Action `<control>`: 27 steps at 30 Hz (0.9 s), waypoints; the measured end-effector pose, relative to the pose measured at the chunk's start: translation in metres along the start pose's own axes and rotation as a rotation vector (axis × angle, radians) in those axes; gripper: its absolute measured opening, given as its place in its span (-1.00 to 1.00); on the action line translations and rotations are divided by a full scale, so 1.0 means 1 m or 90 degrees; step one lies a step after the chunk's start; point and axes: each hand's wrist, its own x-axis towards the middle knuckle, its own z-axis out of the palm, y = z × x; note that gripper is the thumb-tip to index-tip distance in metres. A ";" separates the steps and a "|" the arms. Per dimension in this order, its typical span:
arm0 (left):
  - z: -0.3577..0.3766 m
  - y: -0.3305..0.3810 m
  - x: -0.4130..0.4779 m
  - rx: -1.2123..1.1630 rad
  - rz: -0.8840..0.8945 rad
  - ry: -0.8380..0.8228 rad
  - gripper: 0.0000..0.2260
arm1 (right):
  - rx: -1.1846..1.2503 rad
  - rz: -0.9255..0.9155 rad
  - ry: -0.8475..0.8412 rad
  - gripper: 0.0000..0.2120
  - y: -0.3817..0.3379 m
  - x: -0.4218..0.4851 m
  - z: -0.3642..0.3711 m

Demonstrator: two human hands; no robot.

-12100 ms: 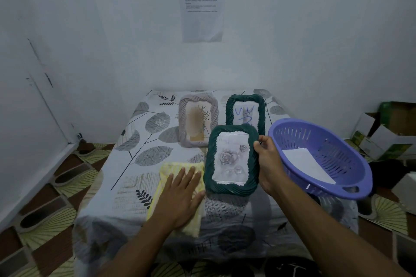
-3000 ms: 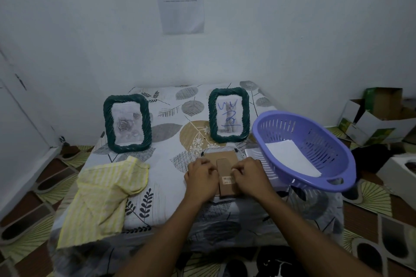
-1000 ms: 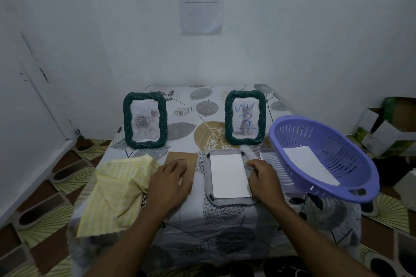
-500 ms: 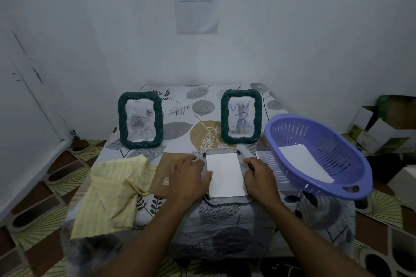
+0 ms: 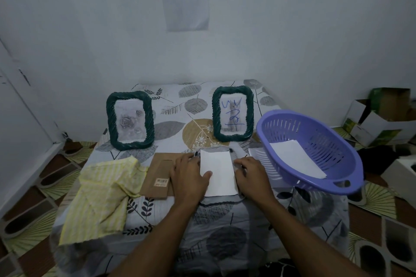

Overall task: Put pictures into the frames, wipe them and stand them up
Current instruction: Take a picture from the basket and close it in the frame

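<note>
A grey frame [image 5: 221, 199] lies face down at the table's front middle, mostly covered by a white picture sheet [image 5: 219, 175]. My left hand [image 5: 188, 179] pinches the sheet's left edge, thumb on top. Fingers curled, my right hand [image 5: 253, 177] holds the frame's right edge beside the sheet. The frame's brown backing board [image 5: 156, 175] lies flat just left of my left hand. Further left, a yellow striped cloth [image 5: 103, 195] is crumpled. Two green rope frames stand upright at the back, one [image 5: 130, 120] with a rose picture and one [image 5: 233, 113] with a scribbled cat picture.
A purple plastic basket [image 5: 337, 177] overhangs the table's right side and holds a white sheet [image 5: 297, 159]. Another white piece [image 5: 254, 153] pokes out under its rim. Cardboard boxes [image 5: 380, 119] sit on the floor at right. The wall stands close behind the table.
The third frame was laid face down and its brown backing taken off and set to the left. My left hand has come back from the backing to the white sheet, which now sits slightly askew.
</note>
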 end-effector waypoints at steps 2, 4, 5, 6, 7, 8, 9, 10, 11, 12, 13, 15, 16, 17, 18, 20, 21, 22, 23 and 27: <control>-0.001 0.001 0.000 -0.029 0.017 0.026 -0.65 | 0.009 -0.002 0.003 -0.69 0.000 -0.001 0.000; -0.003 0.003 0.001 -0.060 0.017 0.044 -0.72 | 0.014 -0.002 0.005 -0.69 0.000 -0.001 -0.001; -0.004 0.003 0.001 -0.070 0.013 0.048 -0.76 | 0.017 -0.001 0.005 -0.69 0.000 -0.001 -0.002; -0.005 0.002 0.002 -0.078 0.006 0.050 -0.80 | 0.018 0.000 0.005 -0.69 0.000 -0.001 -0.002; -0.006 0.000 0.004 -0.082 -0.001 0.050 -0.83 | 0.018 0.001 0.004 -0.69 -0.001 -0.001 -0.002; -0.006 -0.001 0.005 -0.080 -0.006 0.048 -0.85 | 0.016 0.001 0.002 -0.69 -0.001 -0.001 -0.002; -0.007 -0.003 0.005 -0.074 -0.007 0.044 -0.86 | 0.013 0.000 0.001 -0.69 -0.001 -0.001 -0.001; -0.006 -0.004 0.006 -0.068 -0.006 0.041 -0.86 | 0.008 -0.002 -0.001 -0.69 -0.001 -0.001 -0.001; -0.006 -0.005 0.006 -0.063 -0.004 0.039 -0.86 | 0.003 -0.004 -0.003 -0.70 0.000 -0.001 -0.001; -0.006 -0.006 0.006 -0.061 -0.003 0.038 -0.86 | -0.003 -0.007 -0.004 -0.70 0.000 -0.001 -0.001; -0.006 -0.006 0.006 -0.058 -0.004 0.036 -0.86 | -0.010 -0.009 -0.007 -0.71 0.000 0.000 -0.001; -0.006 -0.006 0.006 -0.051 -0.004 0.031 -0.87 | -0.018 -0.013 -0.016 -0.72 0.000 0.000 0.000; -0.006 -0.006 0.006 -0.048 -0.002 0.028 -0.88 | -0.019 -0.014 -0.020 -0.71 0.000 0.000 0.000; -0.007 -0.005 0.007 -0.045 0.002 0.026 -0.88 | -0.018 -0.015 -0.022 -0.70 0.000 0.000 0.000; -0.008 -0.005 0.007 -0.042 0.009 0.024 -0.89 | -0.019 -0.015 -0.024 -0.70 0.000 0.000 0.000; -0.010 -0.004 0.007 -0.039 0.021 0.023 -0.92 | -0.024 -0.017 -0.024 -0.70 0.000 -0.001 0.000; -0.011 -0.005 0.006 -0.040 0.026 0.024 -0.93 | -0.025 -0.017 -0.024 -0.70 0.000 0.000 0.001; -0.011 -0.005 0.006 -0.044 0.027 0.024 -0.94 | -0.025 -0.016 -0.024 -0.71 0.000 0.000 0.001; -0.011 -0.006 0.006 -0.053 0.027 0.024 -0.94 | -0.026 -0.014 -0.025 -0.71 0.000 0.000 0.002; -0.011 -0.006 0.006 -0.082 0.027 0.018 -0.95 | -0.030 -0.014 -0.017 -0.72 0.000 -0.001 0.002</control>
